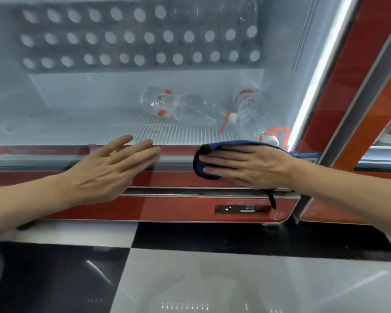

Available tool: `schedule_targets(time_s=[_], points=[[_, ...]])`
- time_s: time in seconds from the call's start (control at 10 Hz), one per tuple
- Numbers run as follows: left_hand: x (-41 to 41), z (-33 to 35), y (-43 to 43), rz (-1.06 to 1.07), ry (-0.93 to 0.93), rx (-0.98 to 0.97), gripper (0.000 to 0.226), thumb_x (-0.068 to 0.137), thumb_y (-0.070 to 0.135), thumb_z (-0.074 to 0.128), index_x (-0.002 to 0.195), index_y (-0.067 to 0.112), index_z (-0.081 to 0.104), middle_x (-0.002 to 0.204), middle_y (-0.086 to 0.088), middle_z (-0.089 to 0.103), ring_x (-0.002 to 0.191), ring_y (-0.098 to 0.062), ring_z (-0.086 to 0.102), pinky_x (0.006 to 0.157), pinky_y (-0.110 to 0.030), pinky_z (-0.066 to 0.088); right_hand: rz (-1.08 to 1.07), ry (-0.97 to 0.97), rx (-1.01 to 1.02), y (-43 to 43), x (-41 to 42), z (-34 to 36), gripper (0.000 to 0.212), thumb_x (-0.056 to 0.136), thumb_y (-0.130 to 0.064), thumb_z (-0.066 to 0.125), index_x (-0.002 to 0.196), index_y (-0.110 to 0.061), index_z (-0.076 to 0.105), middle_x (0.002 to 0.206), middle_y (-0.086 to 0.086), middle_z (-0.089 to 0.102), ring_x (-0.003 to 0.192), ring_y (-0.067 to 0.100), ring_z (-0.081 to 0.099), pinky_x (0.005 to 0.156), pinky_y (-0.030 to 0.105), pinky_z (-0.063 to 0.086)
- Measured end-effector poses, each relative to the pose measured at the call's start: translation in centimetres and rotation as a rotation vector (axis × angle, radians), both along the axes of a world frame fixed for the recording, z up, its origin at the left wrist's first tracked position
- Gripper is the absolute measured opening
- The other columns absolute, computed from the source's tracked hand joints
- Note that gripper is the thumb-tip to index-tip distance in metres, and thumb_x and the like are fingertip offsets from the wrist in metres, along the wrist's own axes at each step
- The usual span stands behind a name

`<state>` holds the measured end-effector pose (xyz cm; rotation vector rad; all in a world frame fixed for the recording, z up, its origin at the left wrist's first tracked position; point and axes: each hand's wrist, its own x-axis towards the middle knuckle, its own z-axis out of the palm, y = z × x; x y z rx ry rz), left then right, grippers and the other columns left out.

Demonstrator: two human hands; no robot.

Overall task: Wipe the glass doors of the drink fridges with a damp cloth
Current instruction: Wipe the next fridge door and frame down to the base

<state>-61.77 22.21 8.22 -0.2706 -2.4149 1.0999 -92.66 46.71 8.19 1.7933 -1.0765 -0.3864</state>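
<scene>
- Right hand [246, 166] lies flat, fingers straight and close together, pressing a blue cloth [235, 144] against the bottom edge of the glass door [99, 98], near its right corner
- The cloth shows above the hand and left of the fingertips; a dark strip of it hangs below the palm
- Left hand [108, 168] is spread and holds nothing, its straight fingers pointing right along the same bottom edge; I cannot tell whether it touches the door
- The hands are apart, with a stretch of red frame [176, 177] between them
- The glass is misted; behind it a bottle [181, 105] lies on its side on a wire shelf [99, 129], with more bottles to its right
- Rows of white caps [129, 37] sit above
- A lit strip [321, 71] runs up the door's right side
- A second fridge [384, 98] stands just beside, to the right
- Below the door is a red base panel [167, 208], then a black and white tiled floor [190, 279]
</scene>
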Motion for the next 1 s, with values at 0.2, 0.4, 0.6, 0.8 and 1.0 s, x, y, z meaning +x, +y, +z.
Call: schedule_targets(time_s=[0.2, 0.4, 0.6, 0.8, 1.0], points=[[1.4, -0.9, -3.7, 0.053, 0.069, -0.087, 0.061, 0.106, 0.026, 0.047, 0.159, 0.005, 0.026, 0.169, -0.009, 0.019, 0.154, -0.026, 0.02, 0.125, -0.051, 0.018, -0.057, -0.214, -0.392, -3.0, 3.2, 0.9, 0.063, 0.106, -0.029, 0.044, 0.159, 0.001, 0.028, 0.167, 0.018, 0.022, 0.156, 0.03, 0.02, 0.13, 0.046, 0.011], [1.1, -0.9, -4.3, 0.013, 0.086, -0.12, 0.072, 0.103, 0.032, 0.059, 0.16, 0.007, 0.023, 0.169, -0.009, 0.017, 0.155, -0.024, 0.017, 0.127, -0.048, 0.014, -0.052, 0.169, -0.055, -3.6, 3.4, -7.0, 0.064, 0.103, -0.014, 0.038, 0.16, 0.004, 0.018, 0.169, 0.016, 0.016, 0.156, 0.026, 0.015, 0.13, 0.043, 0.0], [1.2, -0.5, -4.4, -0.029, 0.079, -0.131, 0.075, 0.102, 0.032, 0.06, 0.16, 0.006, 0.022, 0.169, -0.01, 0.017, 0.155, -0.024, 0.017, 0.127, -0.048, 0.014, 0.081, 0.316, -0.104, -5.2, 2.2, -2.5, 0.058, 0.108, -0.01, 0.031, 0.161, 0.006, 0.013, 0.17, 0.021, 0.012, 0.158, 0.026, 0.012, 0.13, 0.047, 0.006], [2.9, -1.5, -7.4, -0.089, 0.024, -0.046, 0.082, 0.09, 0.009, 0.073, 0.159, 0.007, 0.028, 0.168, -0.009, 0.021, 0.155, -0.026, 0.019, 0.127, -0.048, 0.015, 0.05, -0.334, -0.532, -8.0, 7.6, 4.8, 0.058, 0.102, -0.02, 0.051, 0.155, 0.0, 0.038, 0.164, 0.016, 0.028, 0.153, 0.029, 0.026, 0.126, 0.047, 0.023], [3.3, -1.7, -7.7, -0.141, -0.004, -0.02, 0.085, 0.085, -0.002, 0.071, 0.158, 0.005, 0.028, 0.167, -0.01, 0.024, 0.155, -0.027, 0.02, 0.127, -0.049, 0.012, 0.003, 0.128, 0.021, -6.7, 7.0, -5.6, 0.065, 0.101, -0.014, 0.042, 0.16, 0.003, 0.019, 0.167, 0.017, 0.018, 0.156, 0.026, 0.016, 0.129, 0.046, -0.008]])
